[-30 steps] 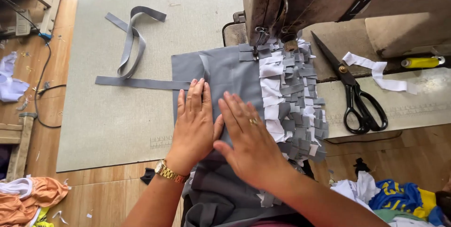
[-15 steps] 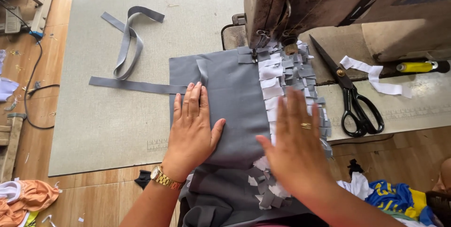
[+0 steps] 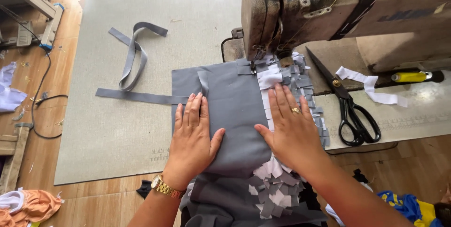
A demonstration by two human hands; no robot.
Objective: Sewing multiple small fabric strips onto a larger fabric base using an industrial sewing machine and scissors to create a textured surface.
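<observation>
A grey fabric piece (image 3: 235, 100) lies flat under the head of an old sewing machine (image 3: 338, 11), its right edge covered with rows of small grey and white fabric tabs (image 3: 300, 86). My left hand (image 3: 193, 133), with a gold watch on the wrist, presses flat on the grey cloth at its left side. My right hand (image 3: 289, 126), wearing a ring, rests flat with fingers spread on the tabbed strip just below the needle. A grey strap (image 3: 136, 96) runs left from the cloth's edge.
Black scissors (image 3: 350, 102) lie right of the cloth, beside a white fabric strip (image 3: 371, 88) and a yellow-handled tool (image 3: 413, 76). A looped grey strap (image 3: 134, 53) sits on the grey mat (image 3: 103, 128). Cloth scraps lie on the wooden floor; a cable runs at left.
My right hand moved from the cloth's middle out to the tabbed right edge and up toward the needle. The left hand stayed pressed on the cloth.
</observation>
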